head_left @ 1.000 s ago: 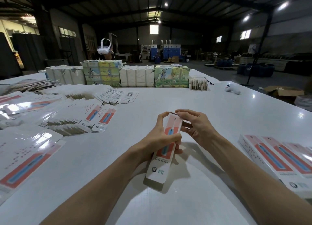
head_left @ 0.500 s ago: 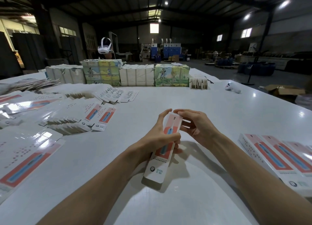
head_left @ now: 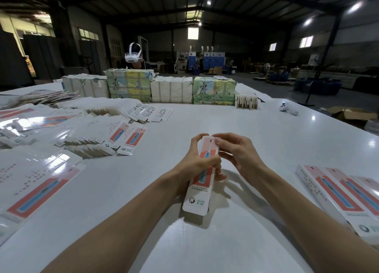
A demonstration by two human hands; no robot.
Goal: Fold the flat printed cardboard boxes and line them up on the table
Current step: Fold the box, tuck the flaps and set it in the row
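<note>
A long narrow printed box (head_left: pixel 198 192), white with a pink-red panel and a blue toothbrush picture, is held over the middle of the white table (head_left: pixel 266 141). My left hand (head_left: pixel 196 162) grips its middle, fingers wrapped round it. At the far end, my right hand (head_left: pixel 235 151) pinches the top flap with its fingertips. Folded boxes (head_left: pixel 338 192) of the same print lie side by side at the right edge. Flat unfolded boxes (head_left: pixel 114 137) lie fanned out in stacks at the left.
Larger flat printed sheets (head_left: pixel 34 192) cover the near left. Wrapped bundles (head_left: pixel 213 93) stand in a row at the far side, with a person in a white headset (head_left: pixel 132 56) behind them. A white controller (head_left: pixel 288 109) lies far right. A cardboard carton (head_left: pixel 350 115) sits off the table.
The box has tilted slightly and my right fingertips have closed further over its far end flap. My left hand keeps its grip in the same place.
</note>
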